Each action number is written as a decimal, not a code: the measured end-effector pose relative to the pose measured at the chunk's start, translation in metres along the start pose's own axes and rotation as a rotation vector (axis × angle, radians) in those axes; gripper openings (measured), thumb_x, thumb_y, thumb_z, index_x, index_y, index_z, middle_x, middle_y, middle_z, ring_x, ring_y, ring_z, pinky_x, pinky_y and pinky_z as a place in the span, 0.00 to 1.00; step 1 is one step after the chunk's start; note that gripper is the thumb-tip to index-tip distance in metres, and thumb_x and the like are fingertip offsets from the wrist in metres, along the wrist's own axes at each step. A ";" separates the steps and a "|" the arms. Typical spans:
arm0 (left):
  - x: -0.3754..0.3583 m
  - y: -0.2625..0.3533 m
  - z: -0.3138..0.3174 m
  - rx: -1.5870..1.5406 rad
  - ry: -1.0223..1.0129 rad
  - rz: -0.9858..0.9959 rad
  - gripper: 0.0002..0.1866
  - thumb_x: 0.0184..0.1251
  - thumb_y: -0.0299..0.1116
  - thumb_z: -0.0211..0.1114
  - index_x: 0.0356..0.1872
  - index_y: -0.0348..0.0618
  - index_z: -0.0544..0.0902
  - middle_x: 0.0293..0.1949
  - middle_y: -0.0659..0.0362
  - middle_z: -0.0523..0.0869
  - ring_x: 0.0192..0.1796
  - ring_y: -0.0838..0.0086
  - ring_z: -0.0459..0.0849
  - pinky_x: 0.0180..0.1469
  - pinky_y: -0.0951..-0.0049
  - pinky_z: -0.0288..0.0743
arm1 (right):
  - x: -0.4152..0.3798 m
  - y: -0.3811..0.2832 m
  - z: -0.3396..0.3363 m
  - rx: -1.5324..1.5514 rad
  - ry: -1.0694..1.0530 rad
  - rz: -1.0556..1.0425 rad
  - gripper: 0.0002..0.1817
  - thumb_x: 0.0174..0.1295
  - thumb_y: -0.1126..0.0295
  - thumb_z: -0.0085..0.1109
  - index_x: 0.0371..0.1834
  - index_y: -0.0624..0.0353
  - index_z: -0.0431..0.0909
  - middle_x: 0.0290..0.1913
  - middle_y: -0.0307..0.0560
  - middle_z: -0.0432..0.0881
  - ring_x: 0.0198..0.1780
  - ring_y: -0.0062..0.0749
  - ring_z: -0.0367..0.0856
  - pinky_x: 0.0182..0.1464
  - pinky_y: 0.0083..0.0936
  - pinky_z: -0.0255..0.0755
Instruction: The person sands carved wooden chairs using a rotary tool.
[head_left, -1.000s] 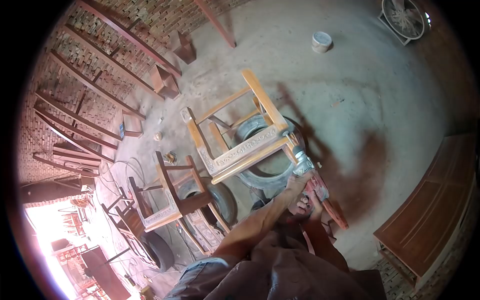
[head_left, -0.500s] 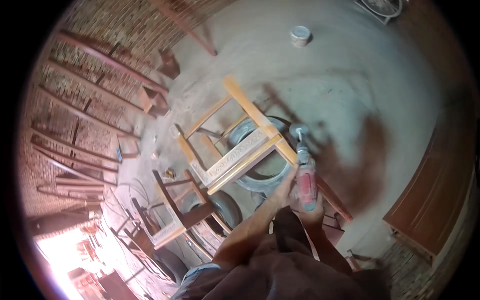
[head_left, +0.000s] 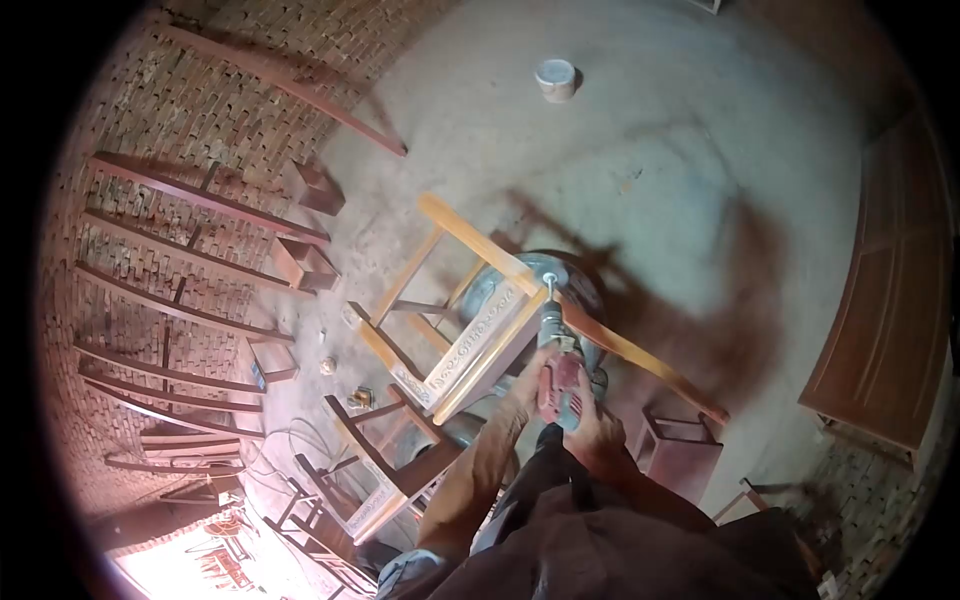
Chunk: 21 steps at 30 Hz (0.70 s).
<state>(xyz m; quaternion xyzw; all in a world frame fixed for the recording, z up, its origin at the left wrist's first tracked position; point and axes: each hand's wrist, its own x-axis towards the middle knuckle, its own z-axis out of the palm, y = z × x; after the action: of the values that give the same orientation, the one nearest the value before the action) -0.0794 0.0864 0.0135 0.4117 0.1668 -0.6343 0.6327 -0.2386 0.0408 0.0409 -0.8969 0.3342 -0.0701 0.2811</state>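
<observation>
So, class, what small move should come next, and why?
Probably ease the round pale disc onto the yellow-brown wooden frame: left hand and right hand grip the red power tool, its disc visually overlapping the frame's corner, though contact is unclear.

Head view: uneven light, fisheye frame.
Glare washes out lower left; soft dark shadows cross the floor (head_left: 640, 150); edges curve into black; hands slightly soft.
</observation>
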 end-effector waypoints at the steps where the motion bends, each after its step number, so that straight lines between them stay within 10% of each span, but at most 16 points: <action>1: 0.003 -0.002 -0.001 -0.027 -0.058 -0.025 0.27 0.73 0.57 0.57 0.50 0.40 0.82 0.44 0.56 0.87 0.45 0.68 0.86 0.52 0.66 0.80 | 0.000 -0.003 -0.007 0.011 -0.024 0.053 0.48 0.49 0.67 0.70 0.78 0.54 0.61 0.38 0.52 0.87 0.32 0.49 0.87 0.35 0.45 0.80; 8: -0.025 0.000 0.029 -0.082 0.063 0.102 0.27 0.70 0.56 0.66 0.60 0.46 0.79 0.50 0.61 0.86 0.50 0.72 0.84 0.55 0.66 0.79 | -0.005 0.019 -0.006 0.652 0.001 0.098 0.31 0.61 0.65 0.67 0.66 0.63 0.69 0.39 0.56 0.85 0.32 0.42 0.85 0.35 0.33 0.78; 15: -0.052 -0.021 -0.039 -0.357 0.130 0.313 0.26 0.71 0.53 0.67 0.59 0.44 0.79 0.51 0.60 0.88 0.51 0.71 0.88 0.55 0.65 0.82 | -0.005 0.017 0.017 1.896 -0.938 0.840 0.04 0.67 0.71 0.57 0.38 0.59 0.75 0.31 0.41 0.74 0.30 0.26 0.74 0.29 0.24 0.68; 21: -0.087 -0.059 -0.111 -0.495 0.351 0.413 0.21 0.70 0.50 0.69 0.53 0.46 0.80 0.46 0.60 0.89 0.45 0.73 0.89 0.46 0.71 0.84 | -0.031 -0.035 0.048 1.876 -1.101 1.007 0.04 0.69 0.70 0.55 0.38 0.58 0.72 0.31 0.39 0.71 0.30 0.26 0.70 0.29 0.24 0.68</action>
<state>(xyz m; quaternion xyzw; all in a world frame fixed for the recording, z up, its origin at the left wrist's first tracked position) -0.1119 0.2341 -0.0086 0.3737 0.3347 -0.3531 0.7897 -0.2276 0.1038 0.0219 -0.0207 0.3013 0.2247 0.9264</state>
